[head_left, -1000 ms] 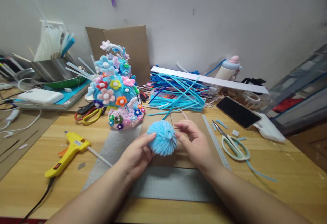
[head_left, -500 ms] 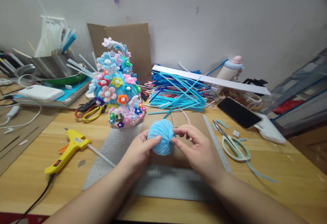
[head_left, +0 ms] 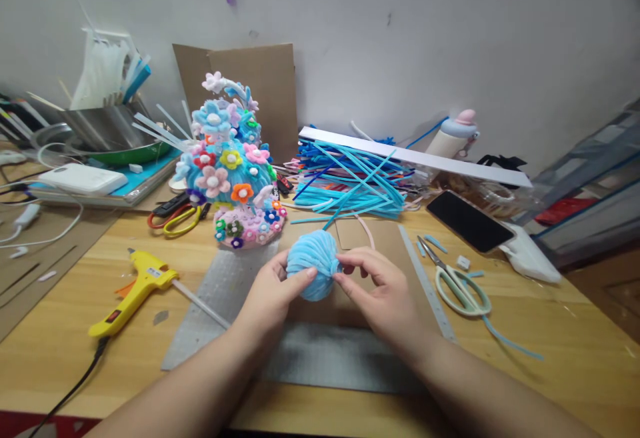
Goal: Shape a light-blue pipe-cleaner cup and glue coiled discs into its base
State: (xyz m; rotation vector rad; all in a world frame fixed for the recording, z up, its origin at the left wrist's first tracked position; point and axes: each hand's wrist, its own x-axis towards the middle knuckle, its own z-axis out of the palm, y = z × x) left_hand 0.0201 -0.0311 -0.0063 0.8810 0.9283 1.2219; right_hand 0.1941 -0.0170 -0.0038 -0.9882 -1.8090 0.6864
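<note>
A light-blue ball of coiled fuzzy pipe cleaner (head_left: pixel 313 261) is held above the table centre. My left hand (head_left: pixel 270 298) cups it from the left and below, fingers wrapped on it. My right hand (head_left: pixel 383 288) pinches its right side with thumb and fingertips. Under the hands lie a brown cardboard sheet (head_left: pixel 380 241) and a grey mat (head_left: pixel 320 358).
A flower-covered pipe-cleaner ornament (head_left: pixel 230 171) stands just behind the ball. A yellow glue gun (head_left: pixel 135 288) lies left; pale green scissors (head_left: pixel 455 281), a metal ruler (head_left: pixel 425 281) and a black phone (head_left: pixel 467 220) lie right. A pile of blue pipe cleaners (head_left: pixel 350 181) sits behind.
The ball has been turned so its curled end faces right, and it has been squeezed narrower. My right fingers moved from its top onto its right side.
</note>
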